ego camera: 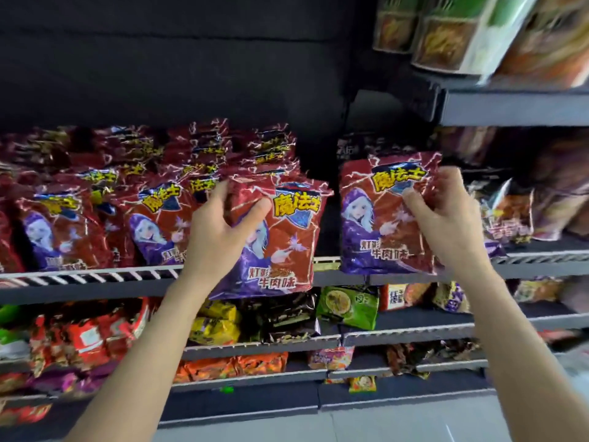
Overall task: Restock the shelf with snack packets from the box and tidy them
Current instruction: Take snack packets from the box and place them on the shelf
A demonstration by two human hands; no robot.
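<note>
Both hands are raised to the shelf (95,290), each gripping a red-and-purple snack packet. The left hand (220,231) has its fingers curled behind the upper left edge of one packet (280,247) and its thumb pressed on the front, holding it just in front of the shelf edge. The right hand (446,218) pinches the upper right part of a second packet (376,218), which stands upright at the shelf front. To the left, rows of matching packets (95,202) fill the shelf.
</note>
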